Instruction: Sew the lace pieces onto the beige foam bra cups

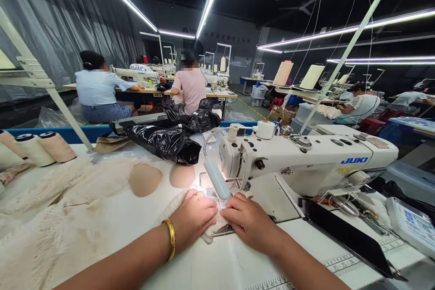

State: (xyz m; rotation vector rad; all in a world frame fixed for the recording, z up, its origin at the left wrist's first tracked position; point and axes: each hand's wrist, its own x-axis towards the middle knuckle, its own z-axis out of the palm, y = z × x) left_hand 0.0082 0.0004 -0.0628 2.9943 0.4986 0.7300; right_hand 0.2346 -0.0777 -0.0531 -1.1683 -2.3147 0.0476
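My left hand [195,217], with a gold bangle and a ring, is curled and pressed down on a small piece of cream lace fabric [176,204] at the needle of a white JUKI sewing machine [306,158]. Opposite it, my right hand [249,219] rests with fingers folded on the same fabric, just right of the presser foot. A small lamp [217,179] on the machine lights the spot between both hands. The needle itself is hidden behind the lamp.
Cream lace [57,217] is heaped at left, with two beige bra cups [146,179] and thread cones [37,147] beyond. A black plastic bag [166,142] lies behind. Scissors [343,204] and a control panel [413,224] sit at right. Other people sew at far tables.
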